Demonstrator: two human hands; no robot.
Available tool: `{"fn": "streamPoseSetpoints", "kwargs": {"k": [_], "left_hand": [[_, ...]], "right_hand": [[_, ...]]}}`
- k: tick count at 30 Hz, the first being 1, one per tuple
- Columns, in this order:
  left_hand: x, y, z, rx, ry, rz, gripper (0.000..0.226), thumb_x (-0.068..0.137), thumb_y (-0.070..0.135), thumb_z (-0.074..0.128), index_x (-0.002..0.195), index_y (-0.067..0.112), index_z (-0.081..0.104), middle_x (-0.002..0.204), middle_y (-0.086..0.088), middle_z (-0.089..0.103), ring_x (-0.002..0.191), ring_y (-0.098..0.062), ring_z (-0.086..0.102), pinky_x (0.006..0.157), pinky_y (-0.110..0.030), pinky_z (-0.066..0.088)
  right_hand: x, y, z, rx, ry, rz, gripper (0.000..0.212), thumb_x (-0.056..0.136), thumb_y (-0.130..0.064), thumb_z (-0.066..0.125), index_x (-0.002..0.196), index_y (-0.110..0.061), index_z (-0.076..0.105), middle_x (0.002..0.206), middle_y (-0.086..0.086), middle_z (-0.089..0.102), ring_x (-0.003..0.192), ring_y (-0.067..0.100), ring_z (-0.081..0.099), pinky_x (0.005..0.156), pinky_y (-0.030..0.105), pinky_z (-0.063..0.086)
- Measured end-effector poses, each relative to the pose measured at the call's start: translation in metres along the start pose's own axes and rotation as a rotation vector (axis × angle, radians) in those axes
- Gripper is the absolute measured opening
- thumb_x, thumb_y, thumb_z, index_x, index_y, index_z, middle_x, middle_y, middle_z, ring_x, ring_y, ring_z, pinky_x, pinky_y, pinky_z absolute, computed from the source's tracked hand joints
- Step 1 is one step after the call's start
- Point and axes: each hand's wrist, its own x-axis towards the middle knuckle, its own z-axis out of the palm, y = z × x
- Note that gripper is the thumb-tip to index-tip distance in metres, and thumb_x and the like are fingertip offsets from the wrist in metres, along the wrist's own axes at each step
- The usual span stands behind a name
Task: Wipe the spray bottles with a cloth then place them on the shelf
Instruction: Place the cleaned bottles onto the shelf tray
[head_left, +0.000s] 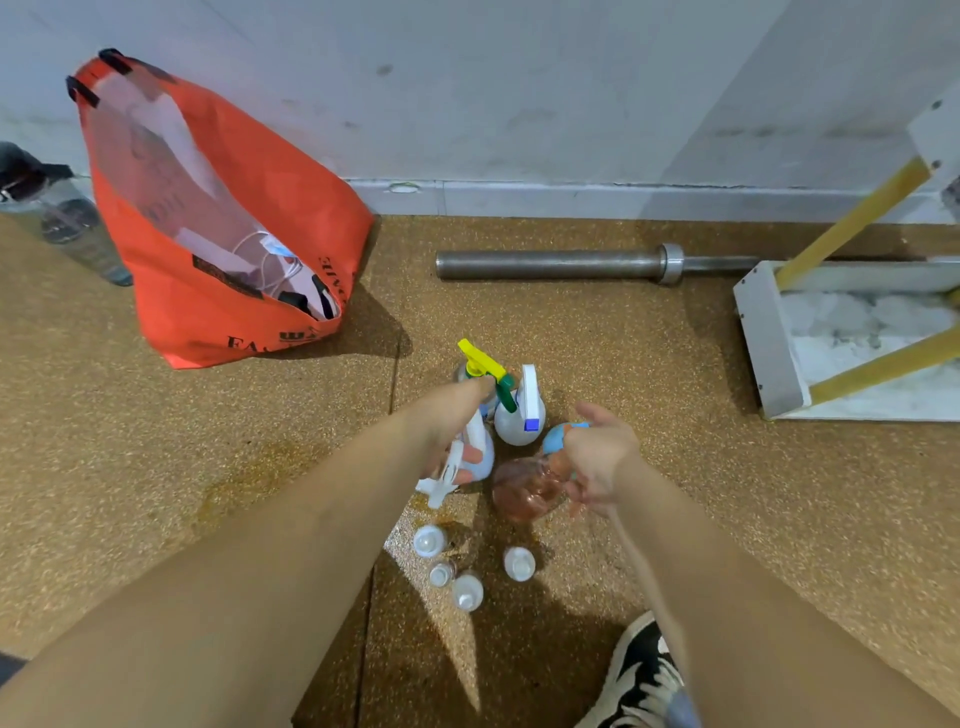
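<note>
Several spray bottles stand clustered on the speckled brown floor. My left hand (457, 415) grips a clear spray bottle with a white trigger (470, 460); my fingers show through its body. My right hand (597, 457) curls around the top of an amber translucent bottle (524, 491), whose blue and orange head (558, 436) peeks out beside my thumb. Behind them stand a bottle with a yellow and green trigger (483, 364) and a clear one with a white and blue trigger (522, 415). The white shelf with yellow posts (769, 338) is at the right. No cloth is in view.
Several small clear bottles (467, 592) stand close in front of me. An orange tote bag (234, 218) leans by the wall at left, with a drink bottle (67, 228) beyond it. A steel barbell (571, 264) lies along the wall. My shoe (644, 675) is at the bottom right.
</note>
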Motion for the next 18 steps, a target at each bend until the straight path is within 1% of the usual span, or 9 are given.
{"fn": "streamPoseSetpoints", "kwargs": {"k": [1,2,4,6,8,10,13,16,18], "left_hand": [[0.002,0.001,0.001,0.078,0.023,0.023,0.046,0.096,0.058,0.061,0.122,0.021,0.057,0.114,-0.011,0.060,0.092,-0.026,0.070,0.061,-0.034,0.055],[0.006,0.002,0.002,0.178,0.055,0.060,0.044,0.096,0.055,0.062,0.121,0.020,0.056,0.112,-0.010,0.060,0.091,-0.026,0.068,0.061,-0.034,0.053],[0.013,0.003,0.002,0.331,0.093,0.111,0.033,0.098,0.033,0.063,0.123,0.013,0.052,0.106,-0.013,0.059,0.091,-0.031,0.063,0.058,-0.036,0.052],[0.018,0.005,0.001,0.380,0.088,0.123,0.025,0.100,0.010,0.057,0.123,0.010,0.048,0.107,-0.016,0.058,0.097,-0.038,0.061,0.063,-0.044,0.058],[0.021,0.004,0.000,0.324,0.057,0.113,0.031,0.098,-0.004,0.053,0.123,0.014,0.048,0.107,-0.017,0.058,0.105,-0.044,0.062,0.074,-0.053,0.061],[0.025,0.002,0.001,0.227,0.022,0.094,0.049,0.094,-0.012,0.051,0.133,0.018,0.049,0.110,-0.016,0.057,0.100,-0.045,0.060,0.073,-0.057,0.061],[0.032,-0.002,0.000,0.140,0.007,0.082,0.050,0.093,-0.016,0.048,0.129,0.018,0.048,0.108,-0.019,0.057,0.087,-0.041,0.056,0.081,-0.063,0.059],[0.032,-0.001,-0.005,0.028,0.010,0.032,0.057,0.093,-0.018,0.047,0.133,0.023,0.045,0.108,-0.021,0.055,0.082,-0.040,0.056,0.068,-0.053,0.059],[0.035,-0.002,-0.010,0.006,0.020,0.007,0.069,0.090,-0.022,0.049,0.140,0.025,0.042,0.115,-0.024,0.054,0.086,-0.040,0.057,0.057,-0.048,0.060]], "right_hand": [[0.000,-0.005,0.000,-0.028,-0.016,0.007,0.083,0.088,0.018,0.046,0.152,-0.035,0.045,0.115,0.008,0.062,0.088,0.029,0.066,0.047,0.028,0.043],[0.000,-0.010,0.001,-0.066,-0.035,0.008,0.085,0.089,0.018,0.047,0.154,-0.037,0.041,0.131,0.009,0.059,0.096,0.030,0.066,0.048,0.030,0.049],[-0.003,-0.017,0.001,-0.137,-0.068,-0.001,0.088,0.092,0.019,0.047,0.158,-0.039,0.034,0.157,0.005,0.042,0.106,0.031,0.061,0.060,0.040,0.062],[-0.007,-0.021,0.000,-0.150,-0.098,-0.006,0.089,0.094,0.020,0.045,0.160,-0.039,0.030,0.166,0.003,0.031,0.104,0.031,0.055,0.070,0.050,0.064],[-0.009,-0.021,-0.002,-0.133,-0.117,0.003,0.091,0.094,0.021,0.044,0.161,-0.038,0.028,0.167,0.004,0.027,0.090,0.030,0.061,0.070,0.051,0.064],[-0.009,-0.018,-0.004,-0.093,-0.118,0.022,0.094,0.092,0.023,0.044,0.160,-0.040,0.028,0.165,0.006,0.029,0.076,0.025,0.063,0.075,0.051,0.065],[-0.009,-0.016,-0.004,-0.050,-0.140,0.052,0.098,0.089,0.024,0.045,0.159,-0.043,0.028,0.163,0.010,0.031,0.085,0.025,0.069,0.068,0.043,0.067],[-0.012,-0.017,0.002,-0.065,-0.169,0.031,0.094,0.092,0.022,0.042,0.162,-0.039,0.025,0.160,0.010,0.033,0.080,0.025,0.070,0.063,0.040,0.066],[-0.014,-0.020,0.006,-0.106,-0.179,0.021,0.091,0.093,0.020,0.041,0.161,-0.039,0.026,0.160,0.010,0.033,0.082,0.027,0.065,0.058,0.038,0.065]]}}
